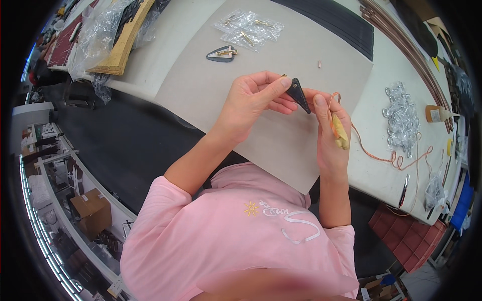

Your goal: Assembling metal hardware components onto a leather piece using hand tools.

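Note:
A small black pointed piece point(297, 95), leather-like, with a little metal stud, is held up between my two hands above a grey board. My left hand point(246, 103) pinches its upper end between thumb and fingers, and a bit of gold metal shows by the thumb. At its lower side is my right hand point(334, 125), thumb and fingers closed on its edge. Against the right palm lies a yellow-wrapped thing point(340, 133) with an orange cord point(369, 148) near it; its kind is unclear. Beyond my left hand rests a dark teardrop-shaped piece point(221, 54) with a gold clasp.
Clear bags of gold hardware point(248, 30) lie on the grey board point(201, 95), along with a tiny pink piece point(319, 64). To the right are bagged metal rings point(401, 118), a bottle point(436, 114) and a slim pointed tool point(404, 190). A wooden frame point(123, 45) stands left.

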The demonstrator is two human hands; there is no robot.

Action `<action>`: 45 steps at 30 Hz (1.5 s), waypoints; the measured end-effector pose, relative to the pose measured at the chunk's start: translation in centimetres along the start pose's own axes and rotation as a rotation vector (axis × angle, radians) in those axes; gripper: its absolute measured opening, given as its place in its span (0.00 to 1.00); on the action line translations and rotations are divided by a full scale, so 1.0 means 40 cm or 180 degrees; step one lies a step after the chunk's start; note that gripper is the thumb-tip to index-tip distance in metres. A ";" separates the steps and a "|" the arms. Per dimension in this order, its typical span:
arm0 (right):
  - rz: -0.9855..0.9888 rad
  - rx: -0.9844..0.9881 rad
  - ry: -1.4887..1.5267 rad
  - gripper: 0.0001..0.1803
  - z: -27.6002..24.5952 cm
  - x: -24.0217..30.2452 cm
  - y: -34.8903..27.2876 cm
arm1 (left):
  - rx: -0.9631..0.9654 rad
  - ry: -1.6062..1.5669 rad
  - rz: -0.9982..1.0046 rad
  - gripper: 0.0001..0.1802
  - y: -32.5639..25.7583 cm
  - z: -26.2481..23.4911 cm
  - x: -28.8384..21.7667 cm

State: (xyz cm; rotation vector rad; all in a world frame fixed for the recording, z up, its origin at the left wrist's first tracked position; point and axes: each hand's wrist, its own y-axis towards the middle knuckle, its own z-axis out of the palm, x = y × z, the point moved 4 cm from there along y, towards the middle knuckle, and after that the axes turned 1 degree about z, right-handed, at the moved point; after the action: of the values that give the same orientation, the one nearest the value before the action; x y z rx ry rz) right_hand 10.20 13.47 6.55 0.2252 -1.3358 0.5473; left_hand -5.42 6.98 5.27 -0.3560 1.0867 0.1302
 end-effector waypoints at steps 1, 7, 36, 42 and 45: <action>-0.0138 -0.0003 -0.0113 0.13 -0.001 0.000 -0.002 | -0.0032 -0.0052 0.0043 0.13 0.000 -0.005 0.003; -0.0656 -0.0095 -0.0977 0.08 -0.009 0.002 -0.015 | 0.0085 -0.0137 0.0188 0.11 -0.006 0.006 0.008; -0.1828 -0.0347 -0.2054 0.13 -0.006 0.049 -0.025 | 0.0434 0.0400 0.0316 0.10 0.025 0.035 -0.073; -0.1776 -0.0391 -0.2128 0.10 -0.004 0.042 -0.027 | 0.0382 0.0388 0.0465 0.11 0.023 0.029 -0.064; -0.0886 -0.0096 -0.1220 0.08 -0.016 0.024 -0.013 | 0.0420 0.0403 0.0302 0.12 0.030 0.015 -0.058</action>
State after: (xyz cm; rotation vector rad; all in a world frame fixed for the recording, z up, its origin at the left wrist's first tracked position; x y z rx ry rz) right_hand 11.12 13.55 7.39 0.5019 -1.6483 0.2543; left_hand -6.34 8.47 7.31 -0.1960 1.2312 0.1206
